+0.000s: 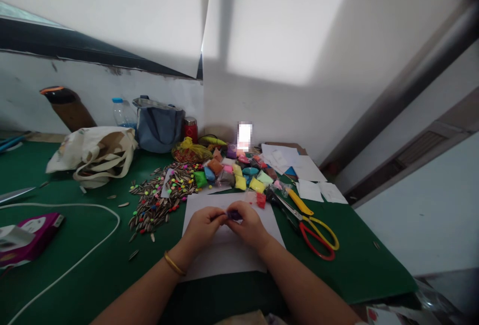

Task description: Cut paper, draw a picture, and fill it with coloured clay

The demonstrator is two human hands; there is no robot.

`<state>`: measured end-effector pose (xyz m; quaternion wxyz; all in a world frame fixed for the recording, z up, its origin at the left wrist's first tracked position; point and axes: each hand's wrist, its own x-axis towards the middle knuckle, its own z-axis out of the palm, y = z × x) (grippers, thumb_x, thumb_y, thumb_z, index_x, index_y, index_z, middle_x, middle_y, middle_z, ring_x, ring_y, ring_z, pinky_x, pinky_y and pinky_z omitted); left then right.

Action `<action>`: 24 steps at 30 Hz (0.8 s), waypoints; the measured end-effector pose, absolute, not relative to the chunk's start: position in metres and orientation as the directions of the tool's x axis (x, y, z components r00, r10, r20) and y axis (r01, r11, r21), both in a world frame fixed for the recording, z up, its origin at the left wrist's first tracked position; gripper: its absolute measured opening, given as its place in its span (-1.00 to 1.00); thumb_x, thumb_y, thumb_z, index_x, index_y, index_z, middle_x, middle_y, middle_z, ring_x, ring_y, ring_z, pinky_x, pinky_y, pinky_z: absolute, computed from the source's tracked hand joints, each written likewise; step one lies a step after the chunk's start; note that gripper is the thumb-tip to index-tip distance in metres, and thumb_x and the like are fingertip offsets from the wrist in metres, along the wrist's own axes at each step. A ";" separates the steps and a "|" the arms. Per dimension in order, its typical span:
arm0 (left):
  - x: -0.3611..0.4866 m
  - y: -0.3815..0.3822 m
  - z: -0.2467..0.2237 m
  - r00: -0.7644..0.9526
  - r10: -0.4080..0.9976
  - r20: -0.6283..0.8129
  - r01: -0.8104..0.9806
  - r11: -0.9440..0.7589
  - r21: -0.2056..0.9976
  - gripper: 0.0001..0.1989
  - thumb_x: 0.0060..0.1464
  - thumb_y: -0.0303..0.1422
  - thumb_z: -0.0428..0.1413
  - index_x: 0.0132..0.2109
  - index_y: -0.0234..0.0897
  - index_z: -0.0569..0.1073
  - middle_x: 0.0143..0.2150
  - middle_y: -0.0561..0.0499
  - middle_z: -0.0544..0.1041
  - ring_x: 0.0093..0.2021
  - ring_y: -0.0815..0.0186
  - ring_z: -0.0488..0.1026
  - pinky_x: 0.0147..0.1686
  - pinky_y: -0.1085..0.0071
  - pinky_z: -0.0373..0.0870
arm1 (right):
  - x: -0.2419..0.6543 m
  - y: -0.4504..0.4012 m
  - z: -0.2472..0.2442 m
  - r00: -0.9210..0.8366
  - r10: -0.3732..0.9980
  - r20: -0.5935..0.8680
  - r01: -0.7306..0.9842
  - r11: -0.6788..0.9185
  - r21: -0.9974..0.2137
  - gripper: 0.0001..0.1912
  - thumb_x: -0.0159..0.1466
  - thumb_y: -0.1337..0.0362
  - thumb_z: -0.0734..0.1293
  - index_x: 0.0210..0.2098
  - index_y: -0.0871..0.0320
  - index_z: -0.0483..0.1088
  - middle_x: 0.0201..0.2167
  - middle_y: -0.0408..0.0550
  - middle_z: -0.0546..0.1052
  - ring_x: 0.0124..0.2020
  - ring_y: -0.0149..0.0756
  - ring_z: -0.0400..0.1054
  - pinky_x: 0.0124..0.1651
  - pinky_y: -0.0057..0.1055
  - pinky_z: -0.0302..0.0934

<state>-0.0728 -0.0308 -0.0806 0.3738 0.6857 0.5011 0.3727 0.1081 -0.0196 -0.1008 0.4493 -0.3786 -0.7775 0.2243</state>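
Note:
Over a white sheet of paper [220, 260], my left hand [204, 226] and my right hand [247, 222] meet fingertip to fingertip. Pinched between them is a small dark purple lump [234, 214], partly covered by the fingers; its material is hard to make out. Both hands are closed on it. Just beyond the right hand lies a small red packet [261, 200]. Behind the paper sits a heap of small coloured packets [257, 185]. To the left spreads a pile of striped sunflower seeds [157, 207] mixed with bright little balls.
Scissors [318, 237] with red and yellow handles lie right of the paper, beside a yellow-handled tool [300, 202]. A white cable [93, 245] curves across the green table [359, 265] at left, near a purple box [41, 235]. Bags [160, 128] stand along the wall.

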 end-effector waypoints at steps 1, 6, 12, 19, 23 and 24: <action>-0.074 -0.030 -0.082 0.211 0.968 0.135 0.425 -0.216 0.879 -0.82 0.08 -0.26 0.12 -0.32 -0.19 0.60 -0.39 0.05 0.59 -0.35 0.28 0.48 -0.31 0.42 0.35 | 0.107 -0.020 -0.100 -0.310 0.787 0.534 0.390 0.617 -0.684 -0.84 0.20 0.26 0.40 -0.23 0.13 0.40 -0.33 -0.08 0.47 -0.31 -0.30 0.35 -0.23 -0.37 0.26; -0.075 -0.029 -0.086 0.176 0.978 0.114 0.454 -0.184 0.872 -0.81 0.06 -0.22 0.14 -0.35 -0.20 0.59 -0.43 0.06 0.57 -0.38 0.28 0.47 -0.34 0.42 0.32 | 0.105 -0.021 -0.098 -0.292 0.798 0.528 0.381 0.603 -0.701 -0.87 0.19 0.28 0.39 -0.26 0.13 0.41 -0.36 -0.09 0.47 -0.35 -0.33 0.35 -0.27 -0.41 0.25; -0.074 -0.028 -0.086 0.146 0.988 0.043 0.351 -0.092 0.932 -0.78 0.00 -0.18 0.18 -0.36 -0.24 0.56 -0.50 0.07 0.51 -0.45 0.30 0.43 -0.43 0.44 0.31 | 0.104 -0.022 -0.100 -0.287 0.855 0.432 0.371 0.515 -0.773 -0.88 0.17 0.25 0.40 -0.32 0.13 0.43 -0.42 -0.12 0.46 -0.41 -0.36 0.34 -0.34 -0.43 0.23; -0.072 -0.031 -0.083 0.145 0.988 0.049 0.328 -0.095 0.940 -0.80 0.00 -0.20 0.18 -0.36 -0.24 0.53 -0.48 0.08 0.52 -0.46 0.33 0.42 -0.43 0.45 0.31 | 0.102 -0.024 -0.101 -0.279 0.878 0.390 0.276 0.462 -0.843 -0.75 0.12 0.27 0.45 -0.21 0.13 0.43 -0.30 -0.09 0.50 -0.30 -0.31 0.39 -0.22 -0.40 0.29; -0.073 -0.032 -0.078 0.177 0.982 0.073 0.416 -0.142 0.898 -0.81 0.04 -0.20 0.15 -0.33 -0.22 0.55 -0.46 0.07 0.54 -0.42 0.31 0.44 -0.39 0.44 0.30 | 0.101 -0.023 -0.103 -0.281 0.870 0.405 0.268 0.477 -0.837 -0.83 0.15 0.28 0.41 -0.24 0.13 0.44 -0.37 -0.11 0.48 -0.37 -0.36 0.37 -0.31 -0.45 0.27; -0.073 -0.033 -0.077 0.186 0.979 0.086 0.451 -0.163 0.878 -0.81 0.05 -0.21 0.14 -0.33 -0.22 0.55 -0.45 0.07 0.54 -0.40 0.30 0.45 -0.38 0.43 0.29 | 0.101 -0.023 -0.103 -0.282 0.871 0.403 0.275 0.476 -0.836 -0.85 0.15 0.28 0.40 -0.26 0.13 0.44 -0.39 -0.12 0.46 -0.40 -0.38 0.35 -0.34 -0.46 0.26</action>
